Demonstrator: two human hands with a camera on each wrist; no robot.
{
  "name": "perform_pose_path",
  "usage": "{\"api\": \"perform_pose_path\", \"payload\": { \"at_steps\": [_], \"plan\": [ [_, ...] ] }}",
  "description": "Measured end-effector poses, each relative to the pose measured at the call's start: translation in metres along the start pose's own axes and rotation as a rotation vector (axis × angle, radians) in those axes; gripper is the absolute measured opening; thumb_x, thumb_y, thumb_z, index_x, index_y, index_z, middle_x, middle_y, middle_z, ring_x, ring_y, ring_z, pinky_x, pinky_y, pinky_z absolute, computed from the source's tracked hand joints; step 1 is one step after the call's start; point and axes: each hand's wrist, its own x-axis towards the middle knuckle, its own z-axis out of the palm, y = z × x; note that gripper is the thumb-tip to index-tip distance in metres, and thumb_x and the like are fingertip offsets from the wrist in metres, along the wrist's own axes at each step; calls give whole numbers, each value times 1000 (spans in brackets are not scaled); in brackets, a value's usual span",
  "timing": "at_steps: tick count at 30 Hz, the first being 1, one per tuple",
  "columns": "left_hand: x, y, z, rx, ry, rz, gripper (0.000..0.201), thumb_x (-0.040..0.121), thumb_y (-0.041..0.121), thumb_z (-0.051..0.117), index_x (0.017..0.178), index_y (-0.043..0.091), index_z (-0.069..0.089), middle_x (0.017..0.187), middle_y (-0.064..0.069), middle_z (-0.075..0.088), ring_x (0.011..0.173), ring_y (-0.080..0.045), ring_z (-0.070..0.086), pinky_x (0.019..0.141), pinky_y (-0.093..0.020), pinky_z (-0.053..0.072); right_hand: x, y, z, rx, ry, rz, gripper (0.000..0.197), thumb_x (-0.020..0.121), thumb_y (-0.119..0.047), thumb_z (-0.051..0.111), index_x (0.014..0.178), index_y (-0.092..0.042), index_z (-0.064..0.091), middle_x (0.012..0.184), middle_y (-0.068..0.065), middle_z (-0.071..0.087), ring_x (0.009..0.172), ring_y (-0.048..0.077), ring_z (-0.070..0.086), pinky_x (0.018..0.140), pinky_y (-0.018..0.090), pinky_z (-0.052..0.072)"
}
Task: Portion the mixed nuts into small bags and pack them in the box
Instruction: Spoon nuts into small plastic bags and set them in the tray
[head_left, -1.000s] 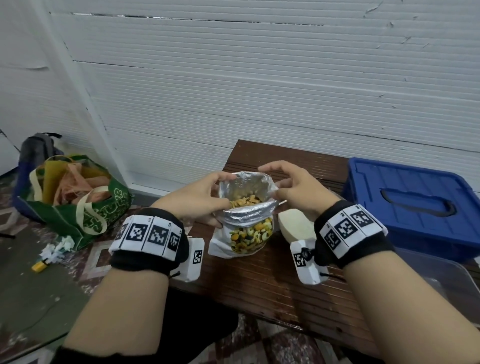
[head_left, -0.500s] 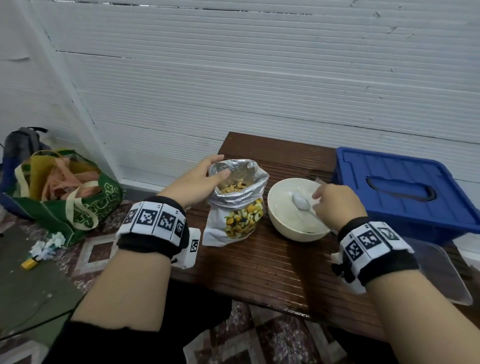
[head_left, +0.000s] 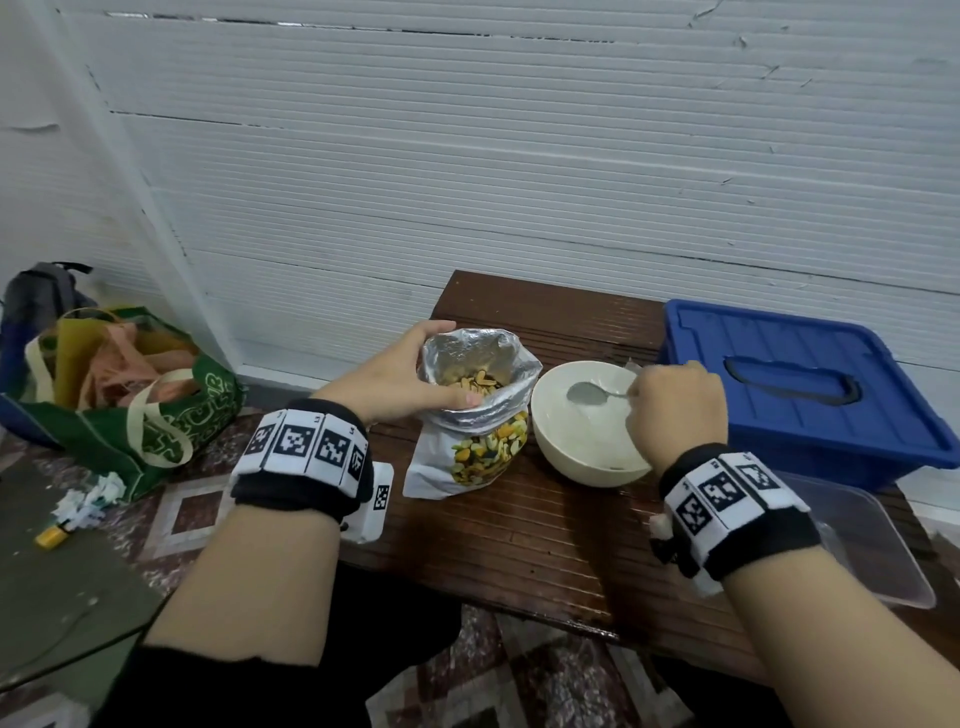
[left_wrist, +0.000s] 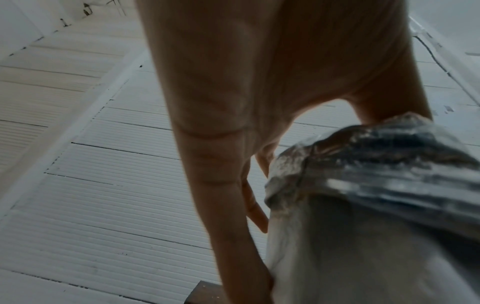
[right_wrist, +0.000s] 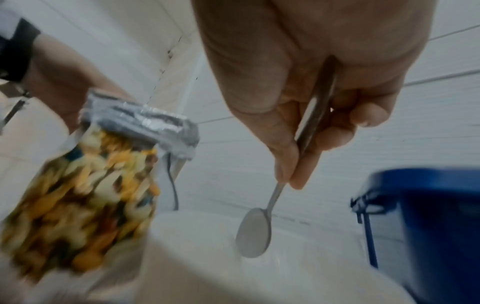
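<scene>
Left hand (head_left: 400, 382) pinching rim of nut pouch (head_left: 475, 410), holding mouth wide on table (head_left: 519, 540) | right hand (head_left: 675, 410) clasping spoon (head_left: 589, 393) over bowl (head_left: 576, 457), ready to scoop | blue box (head_left: 800, 400) lidded beside.

The nut bag (head_left: 470, 415) is standing near the counter's (head_left: 519, 545) left edge, with the bowl (head_left: 582, 441) just beside it on the right. The spoon (head_left: 592, 393) is sitting over the bowl. The box (head_left: 810, 395) is lying at the far right corner, the tray (head_left: 872, 540) lying before it.
</scene>
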Motion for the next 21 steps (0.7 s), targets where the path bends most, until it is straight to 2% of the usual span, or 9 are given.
{"api": "perform_pose_path", "payload": {
  "at_steps": [2, 4, 7, 10, 12, 14, 15, 18, 21],
  "plan": [
    [0, 0, 1, -5, -13, 3, 98, 64, 44, 79, 145, 33, 26, 140, 2, 42, 119, -12, 43, 100, -28, 37, 6, 5, -8, 236, 146, 50, 16, 84, -6, 55, 87, -10, 70, 86, 11, 69, 93, 33, 54, 74, 35, 39],
    [1, 0, 1, -14, -14, 7, 99, 62, 45, 78, 145, 33, 25, 143, 0, 41, 120, -13, 43, 102, -30, 37, 10, 6, -25, 566, 221, 135, 9, 85, -15, 64, 83, -16, 73, 84, 5, 71, 91, 27, 60, 79, 35, 47],
    [1, -1, 0, -14, -12, 10, 91, 73, 37, 78, 146, 32, 24, 143, 0, 40, 115, -10, 41, 95, -24, 34, 12, 0, -55, 898, 217, 157, 8, 77, -24, 76, 72, -20, 71, 71, -4, 68, 74, 12, 61, 72, 27, 50],
    [1, 0, 0, -11, -17, 18, 90, 75, 35, 77, 147, 31, 23, 145, -3, 41, 114, -10, 42, 92, -23, 33, 11, -12, -71, 1044, 151, 94, 10, 72, -20, 80, 71, -13, 74, 71, -10, 69, 65, 6, 59, 63, 21, 48],
    [0, 1, 0, -7, -15, 20, 89, 76, 34, 76, 147, 30, 22, 146, -3, 39, 114, -8, 39, 93, -22, 31, 14, -21, -69, 1022, 71, 50, 10, 72, -18, 80, 70, -10, 75, 67, -11, 68, 60, 2, 58, 59, 18, 46],
    [-1, 1, 0, 6, -11, 25, 89, 76, 35, 76, 147, 31, 22, 148, -2, 37, 115, -7, 36, 94, -21, 29, 17, -30, -64, 931, 0, -3, 9, 73, -18, 79, 69, -12, 74, 64, -11, 66, 52, -4, 54, 50, 13, 41],
    [-1, 1, 0, 9, -9, 29, 89, 76, 36, 76, 147, 31, 23, 148, -2, 36, 116, -7, 35, 95, -22, 29, 18, -35, -62, 851, -12, -34, 9, 74, -20, 78, 69, -14, 74, 66, -9, 67, 53, -3, 55, 49, 13, 40],
    [-1, 0, 0, -15, -16, 26, 90, 74, 38, 77, 147, 33, 23, 148, -1, 37, 118, -8, 37, 97, -23, 31, 20, -48, -58, 592, 15, -137, 10, 81, -19, 73, 72, -16, 74, 77, -2, 70, 75, 11, 63, 66, 28, 52],
    [0, -2, 0, -17, -24, 24, 90, 73, 40, 77, 145, 36, 24, 145, 0, 39, 120, -10, 40, 97, -24, 33, 20, -62, -59, 414, 38, -253, 10, 86, -10, 64, 80, -10, 73, 83, 6, 70, 84, 22, 64, 76, 36, 55]
  ]
}}
